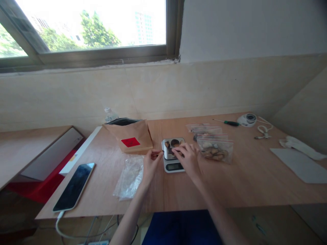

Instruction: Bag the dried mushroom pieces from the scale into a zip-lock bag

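Observation:
A small digital kitchen scale lies on the desk with its display towards me. Several brown and dark dried pieces, which look like dried mushrooms, rest on its pan. My left hand is at the pan's left edge, thumb and fingers pinched together; a tiny dark bit shows at the fingertips, too small to name. Over the pan's right side, my right hand has its fingers closed at the dried pieces, and whatever it grips is hidden. Left of the scale lies a clear plastic bag.
A brown paper bag with a red label stands open behind my left hand. Zip bags of dried pieces lie at right. Further out are a screwdriver, a white camera, white paper and a charging phone.

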A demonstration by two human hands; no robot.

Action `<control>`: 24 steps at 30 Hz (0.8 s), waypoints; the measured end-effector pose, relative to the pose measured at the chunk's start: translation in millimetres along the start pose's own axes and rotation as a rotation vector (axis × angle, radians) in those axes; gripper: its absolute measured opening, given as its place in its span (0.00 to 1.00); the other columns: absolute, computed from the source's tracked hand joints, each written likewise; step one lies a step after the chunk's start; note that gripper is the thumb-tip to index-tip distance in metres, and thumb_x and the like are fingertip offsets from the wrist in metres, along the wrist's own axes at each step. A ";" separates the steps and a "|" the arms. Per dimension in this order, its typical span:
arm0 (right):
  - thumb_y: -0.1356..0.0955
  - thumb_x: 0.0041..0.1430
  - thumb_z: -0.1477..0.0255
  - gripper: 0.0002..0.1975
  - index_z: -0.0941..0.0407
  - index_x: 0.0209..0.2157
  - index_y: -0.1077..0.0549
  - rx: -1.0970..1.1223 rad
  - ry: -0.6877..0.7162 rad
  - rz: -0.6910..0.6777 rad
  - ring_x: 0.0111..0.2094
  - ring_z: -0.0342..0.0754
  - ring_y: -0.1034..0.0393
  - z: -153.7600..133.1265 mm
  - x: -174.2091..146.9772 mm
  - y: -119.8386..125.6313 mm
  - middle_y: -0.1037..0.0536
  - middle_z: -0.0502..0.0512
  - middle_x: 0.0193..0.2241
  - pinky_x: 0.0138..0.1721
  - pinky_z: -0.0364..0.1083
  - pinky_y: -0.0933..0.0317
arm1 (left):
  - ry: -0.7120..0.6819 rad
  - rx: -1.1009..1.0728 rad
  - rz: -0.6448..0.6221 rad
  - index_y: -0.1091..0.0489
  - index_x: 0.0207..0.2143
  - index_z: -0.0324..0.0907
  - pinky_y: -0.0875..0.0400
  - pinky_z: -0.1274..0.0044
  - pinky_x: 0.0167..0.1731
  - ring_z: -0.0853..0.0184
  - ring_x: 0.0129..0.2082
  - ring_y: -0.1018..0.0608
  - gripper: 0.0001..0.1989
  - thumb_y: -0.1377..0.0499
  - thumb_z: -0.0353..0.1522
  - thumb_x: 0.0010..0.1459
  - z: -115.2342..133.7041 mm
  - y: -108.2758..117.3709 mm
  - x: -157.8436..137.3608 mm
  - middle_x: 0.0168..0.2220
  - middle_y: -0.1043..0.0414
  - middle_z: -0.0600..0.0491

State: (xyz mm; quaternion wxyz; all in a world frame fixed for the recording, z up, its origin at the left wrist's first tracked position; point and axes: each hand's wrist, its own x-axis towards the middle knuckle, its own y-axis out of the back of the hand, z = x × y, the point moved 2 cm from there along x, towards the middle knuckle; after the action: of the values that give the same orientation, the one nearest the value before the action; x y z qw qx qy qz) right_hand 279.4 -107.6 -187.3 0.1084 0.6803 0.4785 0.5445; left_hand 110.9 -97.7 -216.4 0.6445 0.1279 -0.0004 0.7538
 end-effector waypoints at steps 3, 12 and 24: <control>0.36 0.58 0.62 0.13 0.54 0.31 0.24 0.123 -0.189 0.139 0.34 0.48 0.35 27.7 -17.1 19.1 0.28 0.53 0.29 0.40 0.49 0.45 | -0.099 0.167 -0.030 0.33 0.32 0.40 0.33 0.75 0.34 0.66 0.32 0.26 0.09 0.42 0.37 0.53 5.0 -17.0 2.8 0.32 0.27 0.51; 0.38 0.54 0.52 0.23 0.58 0.28 0.26 0.114 -0.534 0.079 0.27 0.49 0.35 113.9 -96.0 44.3 0.28 0.56 0.26 0.33 0.49 0.42 | -0.368 0.711 -0.038 0.33 0.32 0.40 0.39 0.68 0.39 0.59 0.37 0.30 0.11 0.51 0.36 0.60 3.9 -39.8 -9.7 0.34 0.30 0.47; 0.40 0.59 0.68 0.13 0.54 0.39 0.27 -0.026 -0.218 0.002 0.42 0.53 0.35 60.1 -87.3 32.8 0.31 0.59 0.38 0.44 0.53 0.43 | -0.250 0.566 0.159 0.34 0.34 0.43 0.40 0.68 0.42 0.61 0.39 0.32 0.11 0.55 0.32 0.61 18.0 25.6 -41.8 0.36 0.31 0.49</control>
State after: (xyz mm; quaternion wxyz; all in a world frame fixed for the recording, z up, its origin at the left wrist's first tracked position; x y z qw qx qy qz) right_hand 352.1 -169.3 -244.1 0.1681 0.7344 0.4561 0.4737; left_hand 95.3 -145.6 -202.8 0.5172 0.3932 0.1200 0.7506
